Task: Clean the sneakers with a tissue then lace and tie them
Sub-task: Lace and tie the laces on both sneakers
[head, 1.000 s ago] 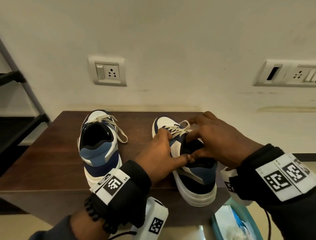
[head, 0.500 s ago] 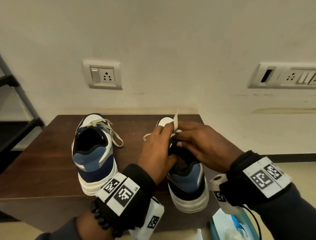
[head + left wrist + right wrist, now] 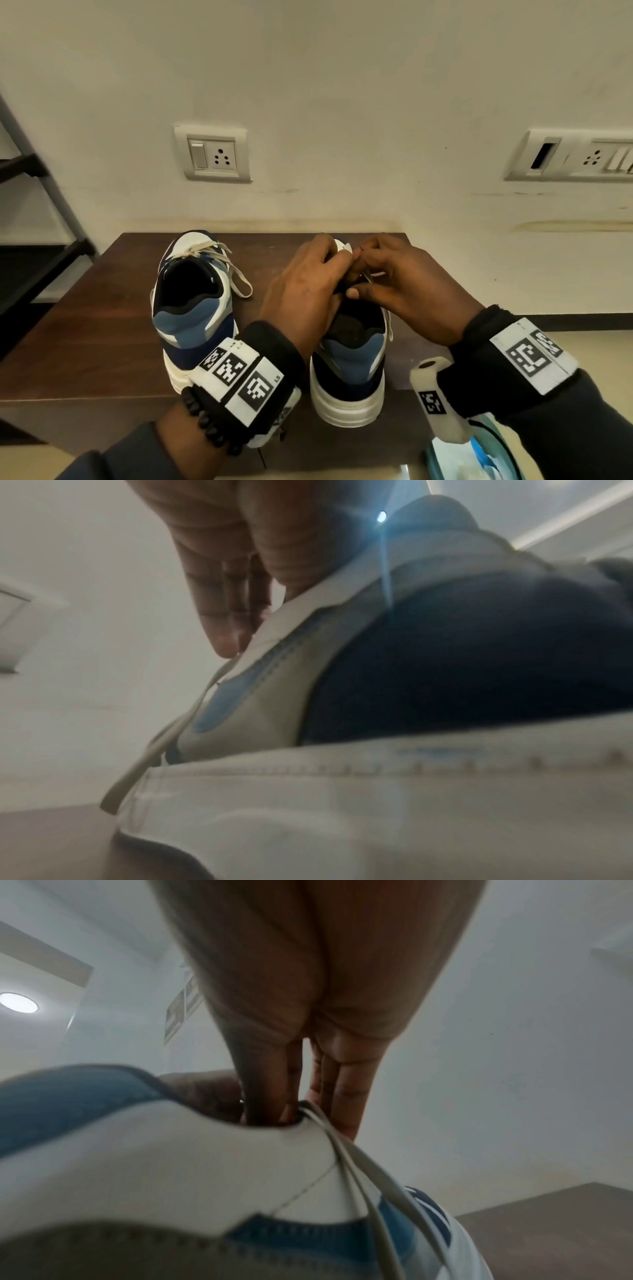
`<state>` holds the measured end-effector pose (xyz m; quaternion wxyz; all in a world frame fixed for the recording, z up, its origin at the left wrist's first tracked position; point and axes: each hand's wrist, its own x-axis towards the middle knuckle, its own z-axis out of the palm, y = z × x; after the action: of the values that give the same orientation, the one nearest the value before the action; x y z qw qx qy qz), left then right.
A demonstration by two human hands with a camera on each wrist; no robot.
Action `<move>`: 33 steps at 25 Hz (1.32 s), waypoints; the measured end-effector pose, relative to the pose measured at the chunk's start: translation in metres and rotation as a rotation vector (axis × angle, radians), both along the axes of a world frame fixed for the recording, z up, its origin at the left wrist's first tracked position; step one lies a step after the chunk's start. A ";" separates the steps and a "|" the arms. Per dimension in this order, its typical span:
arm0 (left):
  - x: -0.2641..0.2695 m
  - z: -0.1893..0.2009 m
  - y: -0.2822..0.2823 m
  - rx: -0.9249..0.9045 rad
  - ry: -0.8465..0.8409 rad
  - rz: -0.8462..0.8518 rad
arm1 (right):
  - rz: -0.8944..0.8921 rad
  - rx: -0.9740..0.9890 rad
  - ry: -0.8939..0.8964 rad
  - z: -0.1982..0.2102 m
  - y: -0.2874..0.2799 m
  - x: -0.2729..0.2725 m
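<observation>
On the dark brown wooden table (image 3: 102,325) we see two blue-and-white sneakers, heels toward us: the left sneaker (image 3: 193,308) stands laced and tied. Over the right sneaker (image 3: 349,370), our left hand (image 3: 305,291) and right hand (image 3: 407,291) meet with fingers curled, pinching its cream flat lace (image 3: 359,1164).

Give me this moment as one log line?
left hand: pinching lace | right hand: pinching lace | right sneaker: being tied | left sneaker: laced, untouched
</observation>
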<state>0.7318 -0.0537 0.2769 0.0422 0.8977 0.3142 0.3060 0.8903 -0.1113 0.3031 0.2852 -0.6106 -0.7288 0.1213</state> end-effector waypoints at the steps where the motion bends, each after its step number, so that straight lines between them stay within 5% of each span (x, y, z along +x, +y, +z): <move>1: 0.000 0.001 0.001 0.047 0.011 -0.024 | -0.018 0.017 -0.016 0.002 -0.001 -0.001; 4: -0.002 0.003 0.006 0.147 0.075 -0.092 | -0.086 0.215 -0.042 0.016 -0.010 -0.007; 9: 0.000 0.014 0.011 -0.009 0.187 -0.203 | 0.191 -0.213 -0.115 0.044 -0.041 -0.035; 16: 0.005 0.033 0.017 -0.067 0.219 -0.046 | 0.210 -0.121 -0.361 0.030 -0.037 -0.047; 20: 0.014 0.053 0.039 -0.381 0.246 0.091 | 0.274 -0.165 -0.337 0.034 -0.041 -0.044; 26: -0.020 0.048 0.025 -0.481 0.115 0.056 | 0.152 -0.248 -0.082 0.032 -0.034 -0.015; 29: -0.020 0.040 0.010 -0.407 0.058 0.042 | 0.117 -0.249 -0.178 0.038 -0.027 -0.011; 33: -0.020 0.038 0.016 -0.381 0.035 0.041 | 0.384 -0.452 -0.622 0.066 0.002 -0.029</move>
<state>0.7117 -0.0376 0.3149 0.1995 0.8720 0.3855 0.2261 0.8613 -0.1093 0.3690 -0.1170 -0.5185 -0.8356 0.1388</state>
